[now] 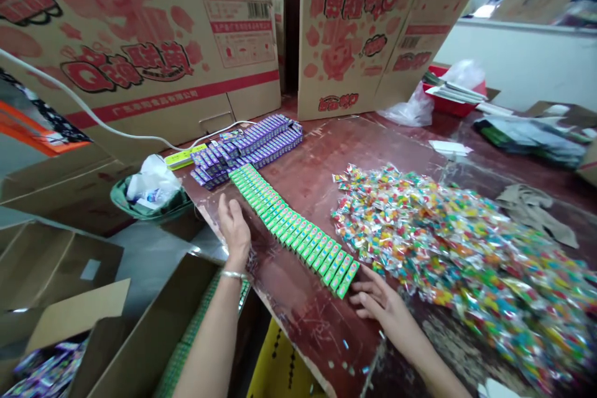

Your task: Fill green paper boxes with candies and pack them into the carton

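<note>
A long row of small green boxes (293, 224) runs slantwise across the dark red table (308, 165). My right hand (373, 295) is at the near end of this row, fingers spread, its fingertips close to or touching the last box. Left of the row, at the table's edge, my left hand (234, 227) is raised with its fingers apart and nothing in it. Beyond the far end of the row sit stacked rows of purple boxes (261, 143). To the right lies a big heap of clear-wrapped colourful candies (420, 224).
Large printed cartons (177, 31) stand along the back. A lime-green power strip (184, 157) with a white cable lies by the purple boxes. Below the left edge are a lined bin (149, 193) and an open carton (140, 323) holding green boxes. A red basket (452, 96) is far right.
</note>
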`<control>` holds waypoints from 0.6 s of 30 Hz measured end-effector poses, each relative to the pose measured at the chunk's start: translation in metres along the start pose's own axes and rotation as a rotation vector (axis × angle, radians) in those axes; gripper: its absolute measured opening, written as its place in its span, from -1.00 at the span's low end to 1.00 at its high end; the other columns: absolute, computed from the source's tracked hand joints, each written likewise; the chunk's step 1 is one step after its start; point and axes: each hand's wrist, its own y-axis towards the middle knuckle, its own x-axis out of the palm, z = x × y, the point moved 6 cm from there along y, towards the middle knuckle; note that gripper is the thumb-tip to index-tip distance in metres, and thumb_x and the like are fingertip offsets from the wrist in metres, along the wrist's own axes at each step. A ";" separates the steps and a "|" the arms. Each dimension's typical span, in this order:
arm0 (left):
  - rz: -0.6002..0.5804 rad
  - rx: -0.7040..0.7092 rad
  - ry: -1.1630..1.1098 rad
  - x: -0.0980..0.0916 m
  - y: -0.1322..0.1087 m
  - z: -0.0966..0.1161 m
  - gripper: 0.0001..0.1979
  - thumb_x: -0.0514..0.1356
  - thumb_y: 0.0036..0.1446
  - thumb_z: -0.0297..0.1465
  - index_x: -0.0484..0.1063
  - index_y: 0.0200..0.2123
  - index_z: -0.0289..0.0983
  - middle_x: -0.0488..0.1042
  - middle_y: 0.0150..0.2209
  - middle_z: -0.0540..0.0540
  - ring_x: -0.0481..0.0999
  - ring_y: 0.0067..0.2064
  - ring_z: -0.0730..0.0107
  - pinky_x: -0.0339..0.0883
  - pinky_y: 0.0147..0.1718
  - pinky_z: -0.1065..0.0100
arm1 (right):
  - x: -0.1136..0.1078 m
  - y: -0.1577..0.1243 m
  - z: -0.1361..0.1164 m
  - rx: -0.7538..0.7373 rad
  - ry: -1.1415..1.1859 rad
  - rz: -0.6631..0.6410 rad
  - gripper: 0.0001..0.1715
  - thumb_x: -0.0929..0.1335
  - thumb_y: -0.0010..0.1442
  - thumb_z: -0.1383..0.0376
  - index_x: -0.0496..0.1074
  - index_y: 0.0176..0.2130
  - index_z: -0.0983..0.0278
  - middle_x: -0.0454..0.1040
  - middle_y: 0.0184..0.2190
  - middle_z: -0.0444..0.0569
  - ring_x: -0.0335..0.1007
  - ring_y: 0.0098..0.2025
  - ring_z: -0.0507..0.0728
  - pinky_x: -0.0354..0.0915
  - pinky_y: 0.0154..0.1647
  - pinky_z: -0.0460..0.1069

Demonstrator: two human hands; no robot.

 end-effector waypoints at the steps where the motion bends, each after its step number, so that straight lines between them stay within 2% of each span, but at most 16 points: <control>1: 0.013 -0.064 -0.047 -0.001 -0.014 -0.004 -0.33 -0.13 0.32 -0.01 0.09 0.31 -0.31 0.15 0.32 -0.23 0.11 0.34 0.23 -0.06 0.33 0.21 | -0.007 0.000 -0.009 -0.012 -0.080 0.008 -0.11 0.38 0.15 -0.03 0.10 0.29 0.30 0.47 -0.17 0.08 0.50 -0.25 0.14 0.46 -0.29 0.04; 3: 0.015 -0.147 -0.119 0.004 -0.034 -0.007 -0.30 -0.18 0.32 0.01 0.03 0.34 -0.32 0.06 0.36 -0.20 0.03 0.38 0.28 -0.13 0.35 0.23 | -0.018 0.010 -0.041 -0.093 -0.250 0.052 -0.27 0.33 0.19 -0.06 0.30 0.17 0.32 0.49 -0.29 0.05 0.46 -0.38 0.12 0.44 -0.36 0.04; 4: 0.011 -0.170 -0.141 0.007 -0.041 -0.008 -0.29 -0.20 0.32 0.02 -0.01 0.35 -0.31 0.02 0.38 -0.19 -0.02 0.39 0.29 -0.17 0.36 0.23 | -0.020 0.019 -0.065 -0.193 -0.291 0.087 -0.34 0.32 0.21 -0.06 0.36 0.13 0.30 0.51 -0.26 0.06 0.47 -0.34 0.13 0.45 -0.28 0.05; 5: 0.006 -0.185 -0.155 0.012 -0.044 -0.008 -0.28 -0.23 0.32 0.02 -0.05 0.36 -0.31 -0.03 0.39 -0.18 -0.06 0.40 0.30 -0.20 0.36 0.23 | -0.016 0.032 -0.091 -0.314 -0.291 0.082 -0.36 0.30 0.22 -0.05 0.36 0.15 0.25 0.51 -0.14 0.09 0.48 -0.18 0.17 0.44 -0.13 0.08; 6: 0.001 -0.196 -0.162 0.017 -0.046 -0.008 -0.28 -0.26 0.32 0.03 -0.09 0.37 -0.31 -0.07 0.40 -0.17 -0.10 0.41 0.31 -0.22 0.37 0.22 | -0.004 0.048 -0.115 -0.429 -0.261 -0.002 -0.35 0.29 0.24 -0.05 0.31 0.20 0.19 0.45 0.03 0.10 0.41 0.04 0.21 0.38 0.04 0.11; 7: -0.002 -0.204 -0.166 0.021 -0.046 -0.008 -0.27 -0.28 0.32 0.03 -0.12 0.38 -0.31 -0.11 0.41 -0.17 -0.13 0.41 0.31 -0.24 0.37 0.21 | 0.014 0.067 -0.136 -0.510 -0.213 -0.137 -0.31 0.27 0.25 -0.07 0.24 0.25 0.15 0.33 0.19 0.07 0.25 0.22 0.22 0.26 0.20 0.14; 9: -0.008 -0.220 -0.180 0.029 -0.042 -0.008 -0.25 -0.32 0.31 0.03 -0.19 0.39 -0.32 -0.17 0.42 -0.18 -0.20 0.42 0.32 -0.26 0.37 0.21 | 0.055 0.112 -0.161 -0.523 -0.094 -0.418 -0.22 0.21 0.26 -0.16 0.13 0.31 0.14 0.05 0.36 -0.02 -0.06 0.39 0.17 0.02 0.36 0.13; 11: -0.012 -0.230 -0.187 0.035 -0.039 -0.007 -0.23 -0.32 0.31 0.04 -0.22 0.39 -0.34 -0.22 0.42 -0.19 -0.25 0.42 0.33 -0.29 0.37 0.21 | 0.095 0.159 -0.167 -0.374 -0.008 -0.551 -0.09 0.14 0.23 -0.24 0.00 0.36 0.19 -0.13 0.41 -0.03 -0.24 0.44 0.12 -0.19 0.43 0.13; 13: -0.019 -0.231 -0.184 0.040 -0.037 -0.006 -0.23 -0.31 0.31 0.04 -0.23 0.39 -0.35 -0.24 0.42 -0.20 -0.27 0.42 0.33 -0.30 0.37 0.20 | 0.131 0.194 -0.165 -0.275 0.046 -0.606 -0.04 0.10 0.26 -0.23 -0.10 0.38 0.28 -0.24 0.42 -0.01 -0.37 0.45 0.10 -0.36 0.44 0.11; 15: -0.032 -0.227 -0.177 0.046 -0.037 -0.005 -0.23 -0.30 0.31 0.04 -0.25 0.39 -0.34 -0.26 0.42 -0.20 -0.27 0.41 0.32 -0.27 0.37 0.19 | 0.161 0.213 -0.159 -0.236 0.073 -0.649 -0.02 0.09 0.28 -0.21 -0.17 0.39 0.35 -0.31 0.42 0.02 -0.44 0.45 0.10 -0.45 0.44 0.11; 18: -0.052 -0.220 -0.164 0.057 -0.039 -0.005 -0.24 -0.33 0.31 0.03 -0.28 0.39 -0.34 -0.26 0.42 -0.20 -0.26 0.41 0.32 -0.18 0.36 0.18 | 0.192 0.220 -0.152 -0.188 0.131 -0.727 -0.05 0.07 0.31 -0.17 -0.19 0.39 0.37 -0.33 0.42 -0.01 -0.46 0.45 0.08 -0.47 0.44 0.07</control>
